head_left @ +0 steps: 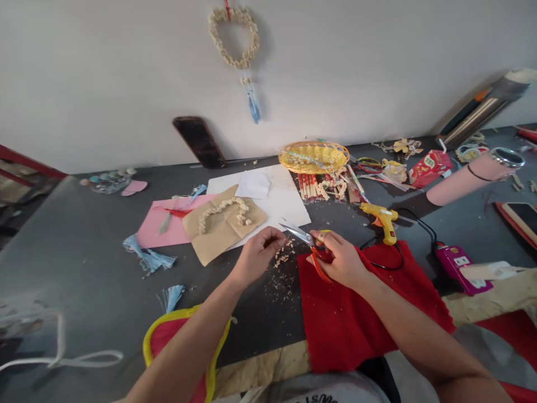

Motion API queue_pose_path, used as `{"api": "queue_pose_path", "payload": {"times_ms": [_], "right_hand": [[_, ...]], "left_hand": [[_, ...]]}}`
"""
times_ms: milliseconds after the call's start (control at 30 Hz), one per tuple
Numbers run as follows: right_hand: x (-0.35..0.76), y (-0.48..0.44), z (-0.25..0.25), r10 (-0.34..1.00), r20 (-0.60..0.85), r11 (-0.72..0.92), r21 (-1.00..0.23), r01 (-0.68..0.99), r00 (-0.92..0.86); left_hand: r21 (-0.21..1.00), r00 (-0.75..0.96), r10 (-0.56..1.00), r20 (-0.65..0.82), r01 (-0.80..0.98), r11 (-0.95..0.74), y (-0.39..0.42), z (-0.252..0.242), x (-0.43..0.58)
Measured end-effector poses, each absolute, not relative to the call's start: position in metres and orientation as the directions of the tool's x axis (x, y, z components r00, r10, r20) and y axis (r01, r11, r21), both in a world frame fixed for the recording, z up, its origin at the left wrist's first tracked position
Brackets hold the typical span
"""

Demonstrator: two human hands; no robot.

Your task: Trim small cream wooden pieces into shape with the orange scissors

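Note:
My right hand (342, 258) grips a pair of scissors (298, 232) with red handles, the blades parted and pointing to the left. Just left of the blade tips, my left hand (260, 252) is pinched closed; whatever sits between its fingertips is too small to make out. Below the fingers, small pale cut pieces (285, 254) and crumbs lie scattered on the dark table. A curved string of beige clusters (222, 208) rests on brown paper (205, 249) beyond my left hand. Under my right hand spreads a red cloth (335, 324).
A yellow basket (312, 159) and red-and-white sticks (310, 187) stand at the back. To the right are a yellow glue gun (382, 220), a purple power strip (459, 268) and a pink bottle (465, 180). Blue tassels (146, 256) lie left. A heart-shaped wreath (213, 33) hangs on the wall.

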State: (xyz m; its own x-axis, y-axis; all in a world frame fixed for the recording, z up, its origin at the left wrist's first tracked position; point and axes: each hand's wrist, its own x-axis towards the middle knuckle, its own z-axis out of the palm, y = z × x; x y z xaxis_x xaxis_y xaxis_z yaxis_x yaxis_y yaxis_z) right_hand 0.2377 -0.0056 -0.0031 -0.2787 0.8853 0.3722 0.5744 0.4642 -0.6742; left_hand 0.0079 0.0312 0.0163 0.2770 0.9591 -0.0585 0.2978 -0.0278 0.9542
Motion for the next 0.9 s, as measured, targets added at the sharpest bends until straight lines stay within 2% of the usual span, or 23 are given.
{"api": "queue_pose_path", "payload": {"times_ms": [100,200,433,667,900], "right_hand": [[0.235,-0.008,0.001,0.877,0.354,0.48,-0.635,0.605,-0.324],[0.233,-0.009,0.002,0.88,0.324,0.476,-0.599,0.644,-0.349],[0.231,-0.009,-0.002,0.878,0.303,0.477,-0.601,0.641,-0.37],[0.232,-0.009,-0.005,0.881,0.287,0.472,-0.599,0.647,-0.377],[0.233,-0.009,-0.003,0.882,0.287,0.471,-0.589,0.657,-0.374]], "left_hand": [[0.989,0.218,0.967,-0.13,-0.043,0.142,0.028,0.012,0.011],[0.957,0.206,0.965,-0.164,-0.206,0.207,0.026,0.007,0.013],[0.947,0.243,0.95,-0.197,-0.205,0.249,0.025,0.0,0.014],[0.942,0.283,0.944,-0.169,-0.236,0.239,0.027,-0.005,0.014],[0.963,0.268,0.951,-0.153,-0.175,0.205,0.025,-0.002,0.013]]}}
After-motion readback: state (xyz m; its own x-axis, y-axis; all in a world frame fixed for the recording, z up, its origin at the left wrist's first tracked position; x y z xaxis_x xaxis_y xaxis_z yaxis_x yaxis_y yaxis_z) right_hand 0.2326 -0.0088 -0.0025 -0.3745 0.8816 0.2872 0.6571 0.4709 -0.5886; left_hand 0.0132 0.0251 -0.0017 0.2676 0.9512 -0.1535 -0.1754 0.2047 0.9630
